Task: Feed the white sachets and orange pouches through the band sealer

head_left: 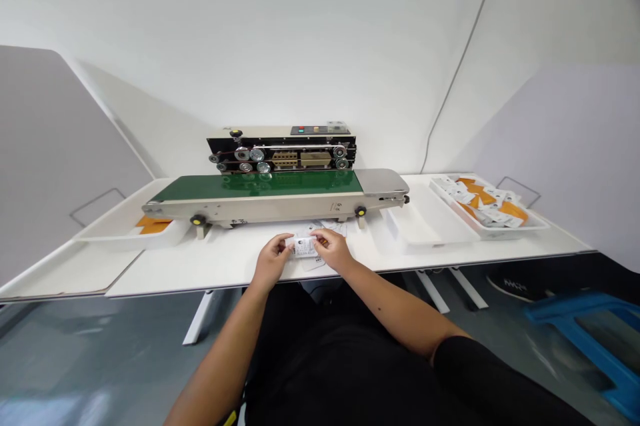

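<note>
A small white printed packet is held between both hands above the white table, in front of the machine. My left hand pinches its left edge. My right hand pinches the right edge, with a bit of orange showing by the fingers. More white printed pieces lie on the table under and behind the packet, partly hidden by the hands. Just beyond stands the sealing machine, with its green conveyor belt and exposed rollers.
At the right, a white tray holds white and orange packets. Another white tray sits beside it. A left tray contains orange pieces. A blue stool stands on the floor at the right.
</note>
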The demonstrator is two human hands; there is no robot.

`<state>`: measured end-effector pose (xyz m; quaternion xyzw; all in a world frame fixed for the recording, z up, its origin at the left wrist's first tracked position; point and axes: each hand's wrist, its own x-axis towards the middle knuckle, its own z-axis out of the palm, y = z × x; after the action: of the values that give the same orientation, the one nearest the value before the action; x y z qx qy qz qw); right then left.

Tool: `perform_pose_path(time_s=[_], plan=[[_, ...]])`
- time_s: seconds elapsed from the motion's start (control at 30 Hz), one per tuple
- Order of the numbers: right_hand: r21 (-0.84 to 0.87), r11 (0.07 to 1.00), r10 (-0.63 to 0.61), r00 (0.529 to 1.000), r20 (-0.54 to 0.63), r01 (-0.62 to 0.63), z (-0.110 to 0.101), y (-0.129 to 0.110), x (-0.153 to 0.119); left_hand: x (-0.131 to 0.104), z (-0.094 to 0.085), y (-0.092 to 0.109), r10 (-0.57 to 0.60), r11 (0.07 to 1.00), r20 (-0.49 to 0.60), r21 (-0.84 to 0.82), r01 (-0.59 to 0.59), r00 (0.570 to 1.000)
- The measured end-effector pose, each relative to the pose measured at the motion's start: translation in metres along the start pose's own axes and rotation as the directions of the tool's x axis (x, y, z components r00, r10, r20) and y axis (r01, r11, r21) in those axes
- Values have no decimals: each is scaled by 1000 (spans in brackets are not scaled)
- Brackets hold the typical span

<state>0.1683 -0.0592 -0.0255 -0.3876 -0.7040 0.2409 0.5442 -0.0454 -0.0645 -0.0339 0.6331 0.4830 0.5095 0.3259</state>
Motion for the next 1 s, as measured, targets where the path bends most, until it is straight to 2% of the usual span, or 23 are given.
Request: perform_pose_path(time_s=[0.13,0.33,0.67,0.87,1.0], plan=[[2,1000,15,999,41,-15,-1,-2,-1,0,0,-1,6,1000,7,-21,-6,1000],[80,989,123,992,26,-125,1,-3,-2,-1,0,2,9,998,15,-60,-8,1000],[86,986,143,990,1,-143,-1,-3,-4,-2,1,4,9,993,15,-120,-7,1000],[130,975,183,983,4,-182,-1,-1,-4,-4,1,4,2,984,55,-181,8,999],[141,975,175,985,10,-175,-1,1,-4,-4,2,7,5,977,36,-214,3,999]])
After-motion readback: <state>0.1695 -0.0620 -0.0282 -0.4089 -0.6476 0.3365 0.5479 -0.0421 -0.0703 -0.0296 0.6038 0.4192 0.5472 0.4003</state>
